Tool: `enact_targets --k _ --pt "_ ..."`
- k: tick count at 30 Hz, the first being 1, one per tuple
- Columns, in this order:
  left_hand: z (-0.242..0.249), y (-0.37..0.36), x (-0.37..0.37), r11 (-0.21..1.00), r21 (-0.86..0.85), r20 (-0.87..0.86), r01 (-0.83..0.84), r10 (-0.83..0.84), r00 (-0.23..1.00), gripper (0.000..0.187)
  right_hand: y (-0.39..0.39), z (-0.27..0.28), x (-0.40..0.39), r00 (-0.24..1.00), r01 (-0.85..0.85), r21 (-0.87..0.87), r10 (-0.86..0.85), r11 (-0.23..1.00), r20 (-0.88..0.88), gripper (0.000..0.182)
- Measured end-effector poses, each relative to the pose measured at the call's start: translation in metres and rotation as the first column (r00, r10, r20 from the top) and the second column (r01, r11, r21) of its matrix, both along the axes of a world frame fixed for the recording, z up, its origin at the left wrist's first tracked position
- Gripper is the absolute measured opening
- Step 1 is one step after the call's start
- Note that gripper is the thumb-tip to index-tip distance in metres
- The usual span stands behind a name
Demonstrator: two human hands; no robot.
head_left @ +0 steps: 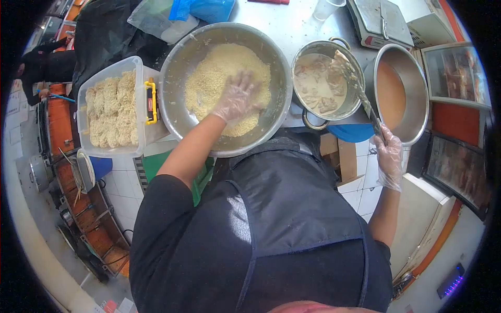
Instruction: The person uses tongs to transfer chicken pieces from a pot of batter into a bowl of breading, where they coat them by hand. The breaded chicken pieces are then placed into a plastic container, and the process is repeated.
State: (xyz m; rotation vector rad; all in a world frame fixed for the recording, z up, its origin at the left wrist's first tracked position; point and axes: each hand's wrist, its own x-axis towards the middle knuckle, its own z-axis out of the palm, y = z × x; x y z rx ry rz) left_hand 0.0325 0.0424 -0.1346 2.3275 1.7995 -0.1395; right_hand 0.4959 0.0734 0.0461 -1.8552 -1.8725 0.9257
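Left grip (239, 99), a hand in a clear glove, fingers spread, pressed on pale crumbs (209, 78) in big metal bowl (172, 99). Right grip (389, 154), also gloved, closed round near end of metal tongs (368, 104); far end over pot (342, 108), smeared pale. Pot just right of bowl, holds milky batter (318, 78) with chunks in it. Right of pot: metal basin (412, 78), orange liquid (390, 99) inside. Left of bowl: plastic tub (139, 99), yellow latch (151, 104), rows of crumb-coated pieces (112, 112). Far side of worktop (271, 18): blue bag (209, 9) left, clear cup (327, 8), scale (381, 23) right. Dark apron (308, 193) near.
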Motion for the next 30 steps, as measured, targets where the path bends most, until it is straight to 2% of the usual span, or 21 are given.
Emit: enact_targets --k 1,3,4,6,7,9,10,12,13,15,17,18,19,20,21,22,24,26,28,29,30 --pt "-0.012 -0.001 -0.007 1.0 0.002 -0.003 -0.002 0.002 1.0 0.088 0.0 -0.001 0.0 1.0 0.01 -0.014 -0.01 1.0 0.005 0.04" --pt "-0.038 -0.003 -0.019 0.923 0.333 0.019 -0.192 0.197 0.98 0.085 -0.001 0.004 -0.005 1.0 0.02 -0.033 -0.02 0.999 0.002 0.041" --pt "-0.021 0.003 -0.017 0.924 0.333 0.02 -0.188 0.192 0.981 0.085 -0.001 0.006 -0.006 1.0 0.03 -0.051 -0.03 0.998 0.003 0.041" --pt "0.01 0.013 -0.014 0.942 -0.018 -0.145 -0.336 0.331 0.933 0.082 -0.004 0.002 -0.004 0.998 0.056 -0.054 -0.058 0.997 -0.031 0.039" --pt "0.005 0.011 -0.015 0.942 -0.023 -0.14 -0.334 0.328 0.934 0.082 -0.006 0.001 -0.003 0.995 0.075 -0.057 -0.079 0.996 -0.067 0.037" --pt "-0.009 0.011 -0.031 0.937 0.12 -0.014 -0.328 0.332 0.943 0.082 -0.008 0.002 -0.001 0.995 0.064 -0.049 -0.068 0.997 -0.074 0.037" --pt "-0.008 0.014 -0.04 0.936 0.122 -0.011 -0.33 0.333 0.943 0.082 -0.008 0.003 -0.001 0.994 0.055 -0.039 -0.058 0.998 -0.089 0.038" --pt "-0.007 0.013 -0.064 0.851 0.364 0.079 -0.38 0.378 0.922 0.081 -0.01 0.015 -0.005 0.996 0.051 -0.053 -0.055 0.997 -0.066 0.039" --pt "-0.003 0.013 -0.077 0.849 0.36 0.078 -0.387 0.386 0.919 0.081 -0.011 0.021 -0.008 0.998 0.044 -0.067 -0.047 0.997 -0.048 0.04" --pt "0.002 0.012 -0.107 0.796 0.158 0.301 -0.584 0.524 0.796 0.079 -0.012 0.028 -0.013 0.998 -0.006 -0.03 0.004 1.0 -0.055 0.041" --pt "0.0 0.008 -0.129 0.823 0.097 0.278 -0.559 0.517 0.81 0.077 -0.012 0.019 0.004 0.989 -0.141 0.107 0.134 0.984 0.066 0.042" --pt "-0.001 0.004 -0.137 0.856 0.033 0.26 -0.516 0.491 0.832 0.075 -0.013 0.026 -0.008 0.986 -0.159 0.107 0.152 0.982 0.066 0.042" --pt "0.012 0.001 -0.134 0.848 0.033 0.26 -0.529 0.504 0.824 0.075 -0.015 0.039 -0.029 0.984 -0.126 0.031 0.129 0.991 -0.125 0.042" --pt "0.022 0.001 -0.128 0.821 -0.143 0.315 -0.553 0.567 0.761 0.074 -0.016 0.049 -0.045 0.948 -0.106 -0.053 0.085 0.993 -0.306 0.042" --pt "0.034 0.001 -0.12 0.775 -0.316 0.355 -0.547 0.631 0.69 0.073 -0.012 0.053 -0.054 0.947 -0.178 -0.06 0.155 0.982 -0.282 0.045" --pt "0.039 0.003 -0.113 0.769 -0.318 0.358 -0.554 0.638 0.681 0.073 -0.011 0.057 -0.069 0.946 -0.189 -0.06 0.165 0.98 -0.278 0.045" --pt "0.044 0.004 -0.106 0.573 -0.498 0.34 -0.651 0.82 0.461 0.073 -0.008 0.061 -0.106 0.924 -0.286 -0.161 0.227 0.945 -0.309 0.046" --pt "0.03 0.008 -0.121 0.596 -0.505 0.36 -0.625 0.803 0.475 0.08 0.0 0.05 -0.136 0.937 -0.318 -0.228 0.268 0.92 -0.223 0.051" --pt "0.038 0.002 -0.122 0.616 -0.516 0.376 -0.595 0.787 0.489 0.086 -0.002 0.033 -0.165 0.865 -0.422 0.025 0.394 0.906 0.311 0.056" --pt "0.056 0.001 -0.12 0.608 -0.526 0.355 -0.594 0.792 0.496 0.086 0.0 0.042 -0.175 0.886 -0.335 -0.078 0.342 0.939 0.313 0.059" --pt "0.069 0.001 -0.117 0.602 -0.534 0.337 -0.594 0.795 0.504 0.085 0.003 0.038 -0.166 0.884 -0.339 -0.076 0.345 0.938 0.316 0.059"
